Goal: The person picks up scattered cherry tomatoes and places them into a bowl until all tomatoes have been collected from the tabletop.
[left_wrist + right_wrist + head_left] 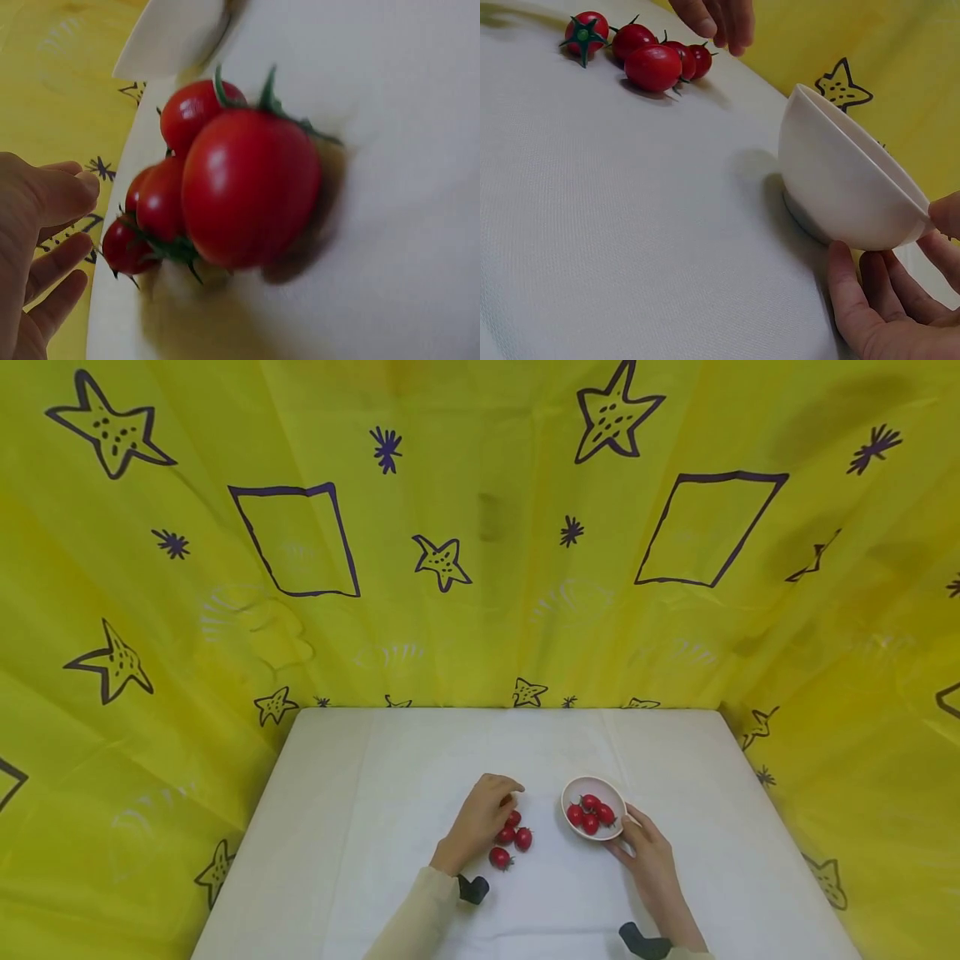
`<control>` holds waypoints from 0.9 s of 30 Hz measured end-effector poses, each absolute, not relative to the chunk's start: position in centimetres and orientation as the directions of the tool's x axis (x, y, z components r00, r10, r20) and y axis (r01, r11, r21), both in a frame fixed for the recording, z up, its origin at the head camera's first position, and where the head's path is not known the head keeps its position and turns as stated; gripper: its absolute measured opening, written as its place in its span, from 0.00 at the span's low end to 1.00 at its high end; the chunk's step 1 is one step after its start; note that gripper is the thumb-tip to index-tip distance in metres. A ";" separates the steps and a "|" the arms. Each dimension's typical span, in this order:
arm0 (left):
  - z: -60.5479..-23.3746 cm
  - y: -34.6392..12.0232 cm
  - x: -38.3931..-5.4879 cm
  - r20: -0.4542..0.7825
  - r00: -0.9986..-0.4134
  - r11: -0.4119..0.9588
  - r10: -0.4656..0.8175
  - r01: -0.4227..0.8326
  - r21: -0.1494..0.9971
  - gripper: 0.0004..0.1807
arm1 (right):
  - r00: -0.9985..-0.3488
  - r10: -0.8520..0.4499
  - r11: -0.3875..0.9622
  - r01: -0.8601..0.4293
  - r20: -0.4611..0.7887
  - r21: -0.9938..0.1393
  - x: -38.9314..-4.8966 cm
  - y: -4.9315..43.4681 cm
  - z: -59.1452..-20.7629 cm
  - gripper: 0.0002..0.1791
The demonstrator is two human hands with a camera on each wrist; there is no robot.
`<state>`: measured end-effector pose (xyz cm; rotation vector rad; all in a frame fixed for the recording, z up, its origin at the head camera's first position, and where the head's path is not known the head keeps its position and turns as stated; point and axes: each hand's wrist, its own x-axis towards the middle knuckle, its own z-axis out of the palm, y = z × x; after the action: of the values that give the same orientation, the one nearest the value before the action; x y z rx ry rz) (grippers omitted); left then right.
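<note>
Several red cherry tomatoes [522,838] with green stems lie clustered on the white table; the left wrist view shows one tomato [251,191] large and near. Over the far side of this cluster is my left hand [480,818], its fingers loosely bent and thumb apart, with nothing between them in the left wrist view [45,240]. My right hand [651,860] holds a small white bowl [847,180], thumb at the rim and fingers beneath it. Several more cherry tomatoes [591,814] sit inside the bowl; the bowl's wall hides them in the right wrist view.
White cloth covers the table [360,827]. A yellow curtain [480,635] with drawn stars and frames hangs behind the table and along both sides. Dark straps [472,889] show at the wrists.
</note>
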<state>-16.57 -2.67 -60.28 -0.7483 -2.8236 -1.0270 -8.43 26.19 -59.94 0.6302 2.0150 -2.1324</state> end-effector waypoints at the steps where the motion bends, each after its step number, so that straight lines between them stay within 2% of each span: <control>1: -60.4 -2.9 -16.7 0.200 -0.883 0.673 0.425 0.457 0.582 0.13 | -0.903 0.181 -0.091 0.380 -0.390 -0.921 -8.4 26.2 -59.9 0.31; 6: -61.0 -3.7 -17.0 0.178 -0.885 0.702 0.430 0.451 0.551 0.16 | -0.900 0.187 -0.085 0.384 -0.393 -0.919 -8.4 26.2 -59.8 0.31; 27: -62.1 -4.7 -17.1 0.160 -0.903 0.673 0.399 0.407 0.618 0.15 | -0.902 0.176 -0.094 0.384 -0.395 -0.918 -8.5 26.2 -60.0 0.32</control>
<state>-17.07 -4.67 -62.07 -0.6894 -2.8622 -1.0624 -8.51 26.20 -59.99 0.6286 2.0095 -2.1295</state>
